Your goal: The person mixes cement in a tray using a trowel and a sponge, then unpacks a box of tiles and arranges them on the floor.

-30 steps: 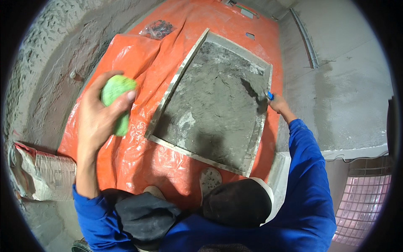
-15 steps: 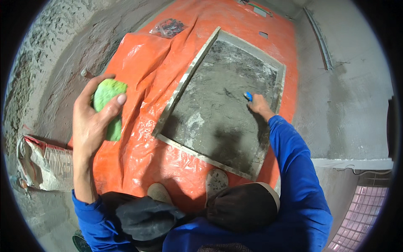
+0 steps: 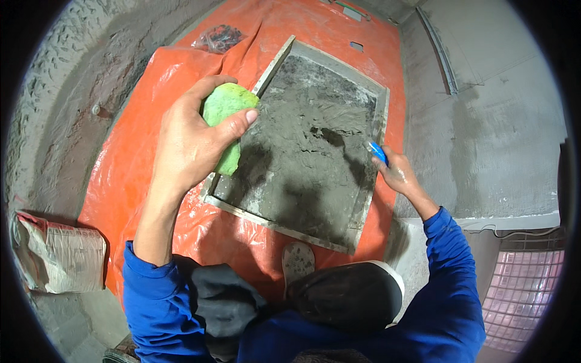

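Orange sheet [image 3: 136, 139] | green sponge [image 3: 227, 109] pinched between left fingers [image 3: 207, 88] | blue handle [image 3: 378, 151] inside grasping right fingers [image 3: 394, 160]

I see a light green sponge [image 3: 224, 112], yellower along its top edge, a bright blue tool handle [image 3: 378, 152] and mottled grey mortar [image 3: 302, 112]. Sheeting [image 3: 142, 121] reads orange to me, sleeves [image 3: 160, 299] plain blue, trousers [image 3: 342, 296] black, shoe [image 3: 298, 261] pale with dark speckles. I get an off-white sack [image 3: 75, 257], red-topped, plus a pinkish grid-patterned panel [image 3: 523, 284].

The mortar [image 3: 281, 124] is open from above; the tray's rim [image 3: 339, 65] blocks sideways.
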`<state>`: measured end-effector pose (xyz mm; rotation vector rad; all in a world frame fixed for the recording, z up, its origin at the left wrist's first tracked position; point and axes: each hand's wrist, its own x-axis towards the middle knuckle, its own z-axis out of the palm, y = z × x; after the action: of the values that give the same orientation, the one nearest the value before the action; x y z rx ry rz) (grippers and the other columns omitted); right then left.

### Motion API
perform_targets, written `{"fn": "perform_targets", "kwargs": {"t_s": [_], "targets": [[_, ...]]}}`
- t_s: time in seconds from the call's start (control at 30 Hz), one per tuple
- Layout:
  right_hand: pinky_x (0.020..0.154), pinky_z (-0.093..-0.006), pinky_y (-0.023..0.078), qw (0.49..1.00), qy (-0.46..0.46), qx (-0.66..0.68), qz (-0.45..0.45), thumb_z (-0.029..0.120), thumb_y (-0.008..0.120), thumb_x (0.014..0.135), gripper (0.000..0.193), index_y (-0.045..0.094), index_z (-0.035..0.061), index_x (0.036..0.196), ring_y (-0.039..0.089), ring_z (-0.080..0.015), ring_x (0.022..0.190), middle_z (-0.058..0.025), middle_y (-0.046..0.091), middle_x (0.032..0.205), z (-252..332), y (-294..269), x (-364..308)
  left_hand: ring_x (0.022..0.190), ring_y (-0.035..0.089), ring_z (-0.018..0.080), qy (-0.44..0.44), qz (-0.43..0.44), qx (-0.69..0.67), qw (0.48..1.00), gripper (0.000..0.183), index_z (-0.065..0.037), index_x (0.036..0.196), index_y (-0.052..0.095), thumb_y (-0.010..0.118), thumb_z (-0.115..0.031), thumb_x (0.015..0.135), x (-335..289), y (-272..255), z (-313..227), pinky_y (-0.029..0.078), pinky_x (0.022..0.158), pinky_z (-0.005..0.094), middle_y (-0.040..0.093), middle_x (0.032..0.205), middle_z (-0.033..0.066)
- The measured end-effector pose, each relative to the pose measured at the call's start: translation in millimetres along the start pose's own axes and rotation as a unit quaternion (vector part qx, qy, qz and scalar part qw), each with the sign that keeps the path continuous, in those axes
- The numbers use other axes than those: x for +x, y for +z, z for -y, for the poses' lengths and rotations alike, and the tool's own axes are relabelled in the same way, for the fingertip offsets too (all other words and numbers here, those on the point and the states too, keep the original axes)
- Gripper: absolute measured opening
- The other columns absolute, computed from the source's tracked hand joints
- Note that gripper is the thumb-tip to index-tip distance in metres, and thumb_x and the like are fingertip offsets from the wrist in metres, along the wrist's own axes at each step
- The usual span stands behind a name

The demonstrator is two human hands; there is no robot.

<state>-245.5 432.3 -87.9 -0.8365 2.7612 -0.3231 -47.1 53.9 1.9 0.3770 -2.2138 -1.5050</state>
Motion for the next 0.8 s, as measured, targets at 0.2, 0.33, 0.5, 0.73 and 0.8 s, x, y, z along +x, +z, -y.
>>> {"fn": "perform_targets", "kwargs": {"t_s": [0.2, 0.33, 0.5, 0.73, 0.8], "targets": [[0.087, -0.0502, 0.051, 0.979, 0.126, -0.047, 0.152, 0.056, 0.047, 0.099, 0.061, 0.065, -0.0008, 0.113, 0.064, -0.0458, 0.104, -0.0284, 0.068, 0.106, -21.4, 89.7, 74.0, 0.084, 0.065, 0.0174, 0.02, 0.013, 0.068, 0.997, 0.051, 0.0, 0.118, 0.064, 0.081, -0.026, 0.079, 15.4, 14.5, 20.0, 0.053, 0.077, 0.0332, 0.068, 0.092, 0.0107], [0.092, -0.0512, 0.05, 0.956, 0.159, -0.156, 0.189, 0.058, 0.046, 0.098, 0.066, 0.067, -0.0011, 0.117, 0.064, -0.0444, 0.109, -0.0266, 0.068, 0.113, -36.0, 123.2, 140.8, 0.101, 0.066, 0.038, -0.021, 0.037, 0.04, 0.998, 0.055, -0.001, 0.117, 0.066, 0.079, -0.034, 0.075, 18.4, 22.2, 21.6, 0.051, 0.088, 0.0458, 0.069, 0.103, 0.024], [0.091, -0.0486, 0.053, 0.935, 0.129, -0.305, 0.131, 0.058, 0.049, 0.097, 0.06, 0.069, 0.0056, 0.118, 0.065, -0.0404, 0.11, -0.0222, 0.069, 0.113, 11.6, 51.9, 160.0, 0.101, 0.066, 0.0385, -0.017, 0.006, 0.083, 0.996, 0.054, -0.003, 0.117, 0.066, 0.079, -0.035, 0.075, 3.7, 1.3, 13.8, 0.052, 0.088, 0.0461, 0.069, 0.103, 0.0235], [0.081, -0.0513, 0.053, 0.971, 0.071, -0.227, 0.029, 0.06, 0.052, 0.096, 0.06, 0.069, 0.0027, 0.1, 0.069, -0.0384, 0.096, -0.0222, 0.071, 0.097, 42.5, -58.9, 108.8, 0.099, 0.067, 0.0359, 0.0, -0.019, 0.053, 0.998, 0.051, -0.004, 0.115, 0.067, 0.08, -0.033, 0.074, 0.3, -17.3, 9.6, 0.052, 0.086, 0.0447, 0.068, 0.103, 0.0221], [0.079, -0.0519, 0.053, 0.987, 0.033, -0.157, 0.022, 0.06, 0.051, 0.096, 0.062, 0.069, 0.0006, 0.094, 0.069, -0.041, 0.091, -0.0243, 0.07, 0.091, 41.2, -47.4, 104.0, 0.099, 0.067, 0.0358, 0.003, -0.015, 0.068, 0.998, 0.051, -0.004, 0.115, 0.067, 0.08, -0.033, 0.074, 2.3, -12.0, 11.2, 0.052, 0.087, 0.045, 0.069, 0.102, 0.0218]]}}
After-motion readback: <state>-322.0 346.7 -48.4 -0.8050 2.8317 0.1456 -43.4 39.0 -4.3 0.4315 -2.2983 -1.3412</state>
